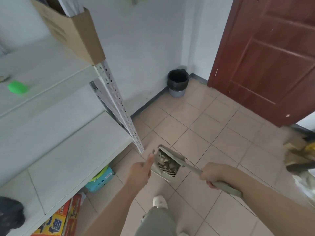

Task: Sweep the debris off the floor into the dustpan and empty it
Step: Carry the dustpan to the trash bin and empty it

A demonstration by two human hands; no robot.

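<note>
A grey-green dustpan hangs above the tiled floor in the lower middle, with crumpled pale debris inside it. My right hand is shut on its long handle. My left hand is at the pan's left side with the thumb up against its rim; whether it grips the pan I cannot tell. A small grey bin lined with a black bag stands in the far corner by the wall. No broom is clearly visible.
A white metal shelf unit fills the left, its perforated post just left of the dustpan, with a cardboard box on top and packets beneath. A brown door stands at the right. Cardboard clutter lies at the right edge.
</note>
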